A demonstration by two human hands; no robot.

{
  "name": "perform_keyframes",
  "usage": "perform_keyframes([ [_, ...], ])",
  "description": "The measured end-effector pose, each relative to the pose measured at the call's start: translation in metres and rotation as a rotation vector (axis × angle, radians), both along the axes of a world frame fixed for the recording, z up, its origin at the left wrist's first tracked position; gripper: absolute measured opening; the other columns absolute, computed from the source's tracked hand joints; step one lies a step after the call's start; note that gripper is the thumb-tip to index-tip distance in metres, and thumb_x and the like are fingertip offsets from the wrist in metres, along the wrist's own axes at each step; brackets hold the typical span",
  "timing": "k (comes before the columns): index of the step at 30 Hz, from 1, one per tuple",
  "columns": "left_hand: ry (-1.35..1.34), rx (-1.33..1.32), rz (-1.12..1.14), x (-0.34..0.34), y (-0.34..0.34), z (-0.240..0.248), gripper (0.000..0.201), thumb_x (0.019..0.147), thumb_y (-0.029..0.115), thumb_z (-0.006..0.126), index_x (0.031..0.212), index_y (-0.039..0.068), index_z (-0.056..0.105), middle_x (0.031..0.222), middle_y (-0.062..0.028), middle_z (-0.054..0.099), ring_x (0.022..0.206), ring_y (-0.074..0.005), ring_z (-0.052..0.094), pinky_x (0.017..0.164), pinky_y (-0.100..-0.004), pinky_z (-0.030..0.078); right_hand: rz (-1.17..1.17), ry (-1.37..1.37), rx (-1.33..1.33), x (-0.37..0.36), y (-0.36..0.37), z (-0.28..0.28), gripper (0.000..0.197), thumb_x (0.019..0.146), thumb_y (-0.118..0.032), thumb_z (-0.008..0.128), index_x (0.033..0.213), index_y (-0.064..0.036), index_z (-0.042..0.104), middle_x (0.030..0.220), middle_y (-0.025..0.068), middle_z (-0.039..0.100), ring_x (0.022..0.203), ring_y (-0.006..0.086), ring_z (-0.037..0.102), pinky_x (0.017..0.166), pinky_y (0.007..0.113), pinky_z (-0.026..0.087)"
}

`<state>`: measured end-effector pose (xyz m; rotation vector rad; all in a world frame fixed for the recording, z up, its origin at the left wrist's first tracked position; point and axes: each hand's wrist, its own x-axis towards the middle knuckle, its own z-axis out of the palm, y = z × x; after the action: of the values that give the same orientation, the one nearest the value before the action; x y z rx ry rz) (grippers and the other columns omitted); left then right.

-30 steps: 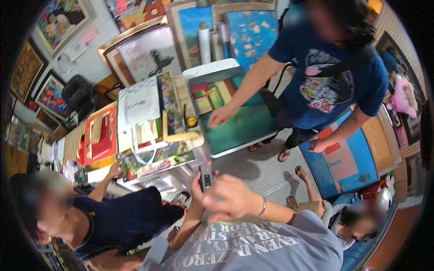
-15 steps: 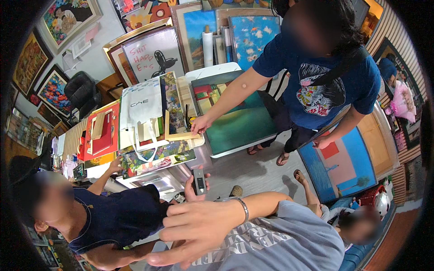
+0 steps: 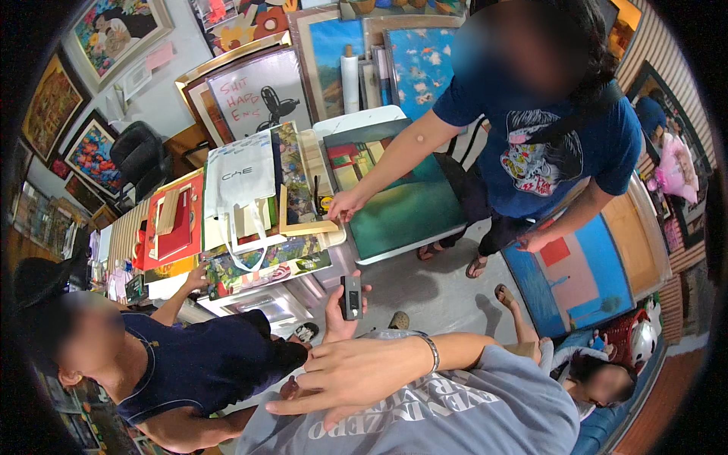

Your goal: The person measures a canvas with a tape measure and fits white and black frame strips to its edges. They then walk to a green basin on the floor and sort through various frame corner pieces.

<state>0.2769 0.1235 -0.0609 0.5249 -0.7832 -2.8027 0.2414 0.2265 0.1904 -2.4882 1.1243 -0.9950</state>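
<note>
My left hand (image 3: 339, 317) is closed round a small black box-shaped handheld device (image 3: 351, 296) with a little dark screen, held upright in front of me. Its forearm is hidden behind my right arm. My right hand (image 3: 356, 370), with a chain bracelet (image 3: 432, 353) at the wrist, lies across the front of my grey T-shirt (image 3: 485, 409). Back upward, it has its fingers stretched to the left and apart, holding nothing. Whether it touches the shirt, I cannot tell.
Ahead, a table bears paintings, a white tote bag (image 3: 239, 178) and a wooden frame corner (image 3: 307, 227); a standing person's hand (image 3: 347, 205) touches it. A person in a dark sleeveless top (image 3: 193, 360) is at left. A large green painting (image 3: 402, 205) lies beyond; a blue painting (image 3: 584, 280) leans right.
My left hand and the device have shifted right and slightly up. My right hand has drawn back to the right. The standing person's hand has moved slightly right at the frame corner.
</note>
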Motion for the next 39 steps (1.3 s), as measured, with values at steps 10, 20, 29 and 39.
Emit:
perform_keyframes([
  [10,0.010,0.077,-0.052,-0.013,0.005,0.003,0.063,0.094,0.041,0.048,0.145,0.005,0.041,0.110,-0.0176,0.064,0.073,-0.0202,0.061,0.061,-0.0328,0.047,-0.027,-0.018,0.025,0.005,0.009,-0.008,0.074,0.089,-0.046,0.059,0.148,-0.0073,0.036,0.083,0.0088,0.052,0.076,0.0272,0.057,0.072,0.039,0.043],
  [20,0.010,0.085,-0.246,-0.028,0.019,-0.007,0.063,0.094,0.041,0.048,0.145,0.005,0.041,0.110,-0.0179,0.064,0.073,-0.0204,0.061,0.062,-0.0334,0.048,-0.210,-0.077,0.071,0.008,0.030,-0.020,0.073,0.091,-0.049,0.055,0.147,-0.0067,0.036,0.084,0.0126,0.054,0.075,0.0327,0.057,0.070,0.043,0.044],
  [29,0.037,0.029,-0.226,-0.038,0.035,0.000,0.067,0.092,0.043,0.050,0.146,0.004,0.039,0.107,-0.0167,0.065,0.073,-0.0177,0.061,0.061,-0.0296,0.047,-0.176,-0.235,0.103,0.001,0.059,0.004,0.058,0.093,-0.044,0.056,0.140,-0.0096,0.050,0.083,0.0139,0.055,0.079,0.0306,0.056,0.069,0.039,0.044],
  [39,-0.082,-0.373,0.008,0.079,0.045,0.022,0.060,0.095,0.042,0.060,0.145,0.012,0.044,0.107,-0.0068,0.063,0.076,-0.0089,0.054,0.065,-0.0239,0.046,0.567,-0.022,0.373,0.022,0.032,-0.021,0.069,0.088,-0.044,0.060,0.145,-0.0084,0.042,0.087,0.0093,0.055,0.080,0.0261,0.056,0.073,0.039,0.044],
])
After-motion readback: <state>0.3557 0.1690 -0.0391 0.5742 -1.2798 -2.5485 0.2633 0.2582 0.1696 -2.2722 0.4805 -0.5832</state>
